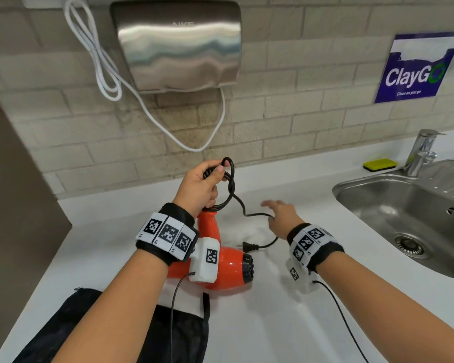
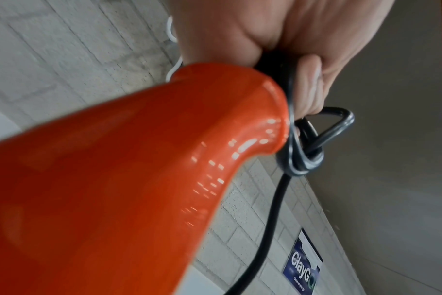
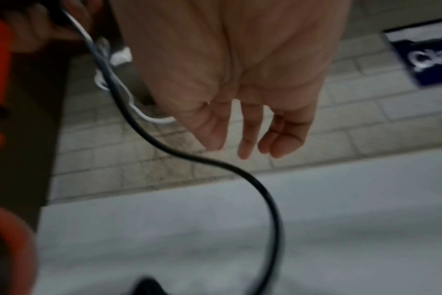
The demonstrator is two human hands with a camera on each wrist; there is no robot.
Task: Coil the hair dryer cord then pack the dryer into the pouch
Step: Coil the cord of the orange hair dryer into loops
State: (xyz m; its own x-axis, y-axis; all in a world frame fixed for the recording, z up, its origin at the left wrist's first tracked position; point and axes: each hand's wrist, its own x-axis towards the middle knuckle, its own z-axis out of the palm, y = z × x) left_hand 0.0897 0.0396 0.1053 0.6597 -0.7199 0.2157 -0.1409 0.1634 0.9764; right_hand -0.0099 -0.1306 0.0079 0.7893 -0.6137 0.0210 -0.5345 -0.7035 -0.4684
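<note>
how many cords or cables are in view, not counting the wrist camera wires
2. The black dryer cord runs from the left hand across the counter; the white cable hangs on the wall beside the hand dryer.

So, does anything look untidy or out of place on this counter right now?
Only the black cord: part is looped in the left hand, the rest trails loose across the counter to the plug. The orange dryer and black pouch look normal. Nothing is spilled or damaged.
</note>
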